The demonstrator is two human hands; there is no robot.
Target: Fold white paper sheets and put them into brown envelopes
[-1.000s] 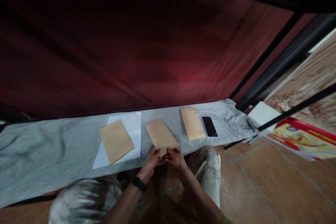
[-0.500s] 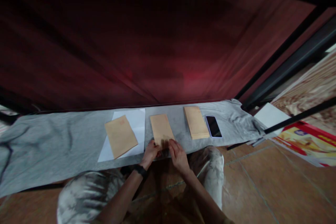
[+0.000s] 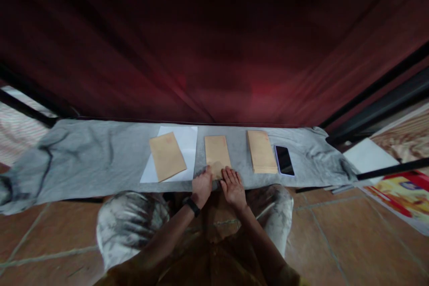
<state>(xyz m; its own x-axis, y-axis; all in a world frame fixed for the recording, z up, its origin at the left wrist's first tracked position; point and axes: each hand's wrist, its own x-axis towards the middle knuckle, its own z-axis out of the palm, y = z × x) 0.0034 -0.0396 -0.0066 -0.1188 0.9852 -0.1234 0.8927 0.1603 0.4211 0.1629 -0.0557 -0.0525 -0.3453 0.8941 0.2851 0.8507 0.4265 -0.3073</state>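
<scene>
A brown paper envelope (image 3: 217, 149) lies in front of me on a grey cloth. At its near left corner is my left hand (image 3: 202, 186), wearing a dark wristband, with the thumb on top and the other fingers curled, gripping the edge. My right hand (image 3: 233, 187) lies flat on the near right corner, fingers stretched out. To the left another brown envelope (image 3: 167, 156) rests askew on white paper (image 3: 190, 147). On the right sits a stack of brown envelopes (image 3: 262, 152).
A phone (image 3: 284, 161) with a dark screen lies right of the stack. The grey cloth (image 3: 83, 156) covers a narrow surface before a dark red curtain (image 3: 217, 80). Black bars (image 3: 378, 94) and a colourful printed box (image 3: 405, 196) stand at the right. My knees are below the near edge.
My right hand has flattened over the envelope's near edge, its fingers spreading. My left thumb now presses on top. The whole view has shifted and levelled slightly.
</scene>
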